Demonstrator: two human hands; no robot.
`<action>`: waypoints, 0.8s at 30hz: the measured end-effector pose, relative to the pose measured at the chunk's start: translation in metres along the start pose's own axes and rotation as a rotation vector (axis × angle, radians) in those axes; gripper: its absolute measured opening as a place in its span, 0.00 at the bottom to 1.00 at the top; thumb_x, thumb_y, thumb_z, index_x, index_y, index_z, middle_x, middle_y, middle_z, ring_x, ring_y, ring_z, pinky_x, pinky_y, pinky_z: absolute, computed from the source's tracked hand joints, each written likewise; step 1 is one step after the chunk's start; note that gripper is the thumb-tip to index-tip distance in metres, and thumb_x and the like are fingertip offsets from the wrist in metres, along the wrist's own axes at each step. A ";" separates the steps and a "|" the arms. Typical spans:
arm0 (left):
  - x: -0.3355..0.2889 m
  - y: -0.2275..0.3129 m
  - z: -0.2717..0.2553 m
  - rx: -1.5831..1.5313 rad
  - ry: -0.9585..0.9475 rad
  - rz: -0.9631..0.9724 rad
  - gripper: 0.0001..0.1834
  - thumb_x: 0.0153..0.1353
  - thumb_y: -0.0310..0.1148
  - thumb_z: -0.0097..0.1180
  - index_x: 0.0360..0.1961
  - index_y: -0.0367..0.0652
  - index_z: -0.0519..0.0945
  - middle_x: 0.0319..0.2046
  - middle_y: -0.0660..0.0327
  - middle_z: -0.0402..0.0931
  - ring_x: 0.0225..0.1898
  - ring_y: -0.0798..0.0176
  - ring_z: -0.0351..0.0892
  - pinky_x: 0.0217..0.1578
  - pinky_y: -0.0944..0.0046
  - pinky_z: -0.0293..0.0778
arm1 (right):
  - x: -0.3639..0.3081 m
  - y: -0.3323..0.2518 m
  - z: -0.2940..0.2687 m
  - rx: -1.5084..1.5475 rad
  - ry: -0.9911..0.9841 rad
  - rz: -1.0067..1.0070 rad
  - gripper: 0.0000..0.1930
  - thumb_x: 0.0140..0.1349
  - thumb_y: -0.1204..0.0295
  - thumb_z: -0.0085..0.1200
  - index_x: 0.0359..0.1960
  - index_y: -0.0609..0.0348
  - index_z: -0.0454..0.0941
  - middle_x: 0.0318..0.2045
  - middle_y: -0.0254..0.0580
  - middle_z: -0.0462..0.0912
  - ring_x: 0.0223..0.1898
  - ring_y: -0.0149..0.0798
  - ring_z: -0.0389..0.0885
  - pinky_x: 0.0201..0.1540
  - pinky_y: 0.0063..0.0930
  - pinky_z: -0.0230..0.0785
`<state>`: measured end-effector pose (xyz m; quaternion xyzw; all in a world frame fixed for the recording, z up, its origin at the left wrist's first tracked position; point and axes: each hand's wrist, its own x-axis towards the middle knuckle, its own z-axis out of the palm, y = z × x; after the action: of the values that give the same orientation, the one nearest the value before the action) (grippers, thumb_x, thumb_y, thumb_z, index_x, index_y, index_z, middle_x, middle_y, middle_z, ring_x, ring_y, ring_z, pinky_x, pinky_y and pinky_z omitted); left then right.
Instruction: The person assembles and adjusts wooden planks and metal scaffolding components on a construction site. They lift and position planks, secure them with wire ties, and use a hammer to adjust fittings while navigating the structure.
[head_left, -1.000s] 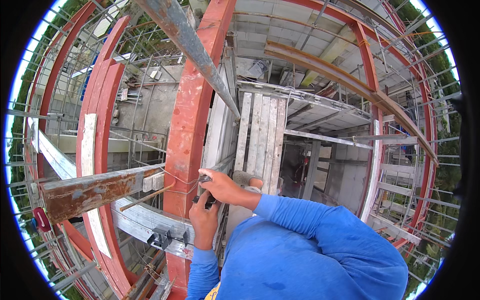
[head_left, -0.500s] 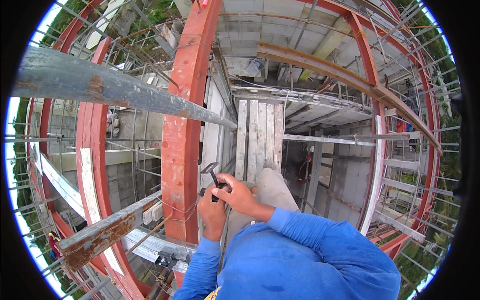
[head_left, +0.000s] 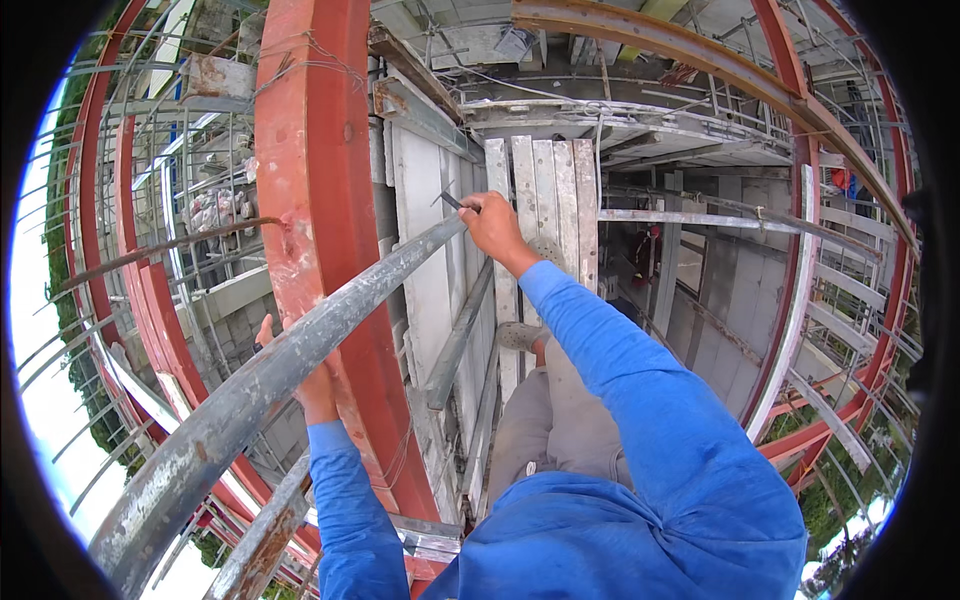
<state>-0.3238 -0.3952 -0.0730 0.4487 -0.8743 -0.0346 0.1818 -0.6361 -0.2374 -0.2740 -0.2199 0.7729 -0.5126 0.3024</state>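
Upper body: blue long-sleeved shirt [head_left: 620,545], plain fabric, creased at 5 o'clock. Left sleeve [head_left: 352,510], 7 o'clock: blue, wrinkled, extending to the wrist. Right sleeve [head_left: 640,385], 4 o'clock: same blue, cuff ending at the wrist. Left hand [head_left: 318,388], 8 o'clock, and right hand [head_left: 497,228], 12 o'clock: bare. Lower body, 5 o'clock: grey-beige trousers [head_left: 585,430]. Footwear, near centre: greyish shoe [head_left: 516,336].

Scuffed metal pole [head_left: 265,397] — matt cloth sleeves [head_left: 635,370]
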 end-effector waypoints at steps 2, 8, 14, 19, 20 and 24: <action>0.009 -0.009 0.021 0.089 -0.012 -0.052 0.22 0.78 0.38 0.56 0.65 0.34 0.76 0.65 0.48 0.75 0.64 0.50 0.75 0.66 0.53 0.68 | 0.052 0.018 0.033 -0.057 0.024 0.027 0.10 0.66 0.69 0.64 0.44 0.61 0.90 0.39 0.62 0.85 0.47 0.58 0.83 0.51 0.49 0.75; 0.017 0.010 0.021 -0.165 -0.041 -0.387 0.27 0.83 0.51 0.46 0.62 0.34 0.76 0.58 0.47 0.76 0.60 0.52 0.75 0.65 0.53 0.68 | 0.157 0.018 0.103 -0.091 -0.072 -0.027 0.10 0.66 0.71 0.60 0.45 0.58 0.90 0.50 0.69 0.81 0.50 0.68 0.84 0.56 0.53 0.76; 0.024 0.033 0.018 -0.142 -0.111 -0.471 0.25 0.85 0.45 0.40 0.60 0.31 0.73 0.57 0.51 0.71 0.61 0.57 0.71 0.69 0.56 0.61 | 0.197 0.011 0.148 -0.173 -0.145 -0.183 0.12 0.65 0.76 0.52 0.42 0.59 0.90 0.52 0.68 0.81 0.52 0.67 0.84 0.58 0.53 0.78; 0.010 -0.010 0.005 -0.147 -0.133 -0.535 0.22 0.85 0.42 0.43 0.63 0.32 0.72 0.61 0.46 0.70 0.64 0.51 0.71 0.69 0.53 0.64 | 0.217 0.014 0.163 -0.208 -0.146 -0.302 0.10 0.62 0.75 0.55 0.38 0.60 0.89 0.49 0.66 0.82 0.49 0.66 0.86 0.55 0.53 0.80; 0.008 -0.015 0.007 -0.066 -0.135 -0.412 0.23 0.84 0.44 0.43 0.62 0.32 0.72 0.58 0.48 0.71 0.60 0.53 0.72 0.66 0.55 0.65 | 0.220 0.015 0.166 -0.221 -0.144 -0.314 0.10 0.62 0.75 0.55 0.38 0.61 0.89 0.48 0.66 0.83 0.49 0.66 0.86 0.54 0.53 0.80; 0.017 -0.019 0.018 0.301 -0.105 0.189 0.24 0.83 0.46 0.43 0.61 0.33 0.72 0.51 0.51 0.73 0.53 0.59 0.74 0.59 0.60 0.70 | 0.226 0.026 0.171 -0.221 -0.134 -0.312 0.09 0.62 0.74 0.58 0.39 0.63 0.88 0.49 0.65 0.82 0.49 0.67 0.85 0.55 0.53 0.80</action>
<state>-0.3243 -0.4213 -0.0890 0.3844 -0.9161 0.0905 0.0692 -0.6817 -0.4874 -0.4026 -0.4023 0.7593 -0.4495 0.2442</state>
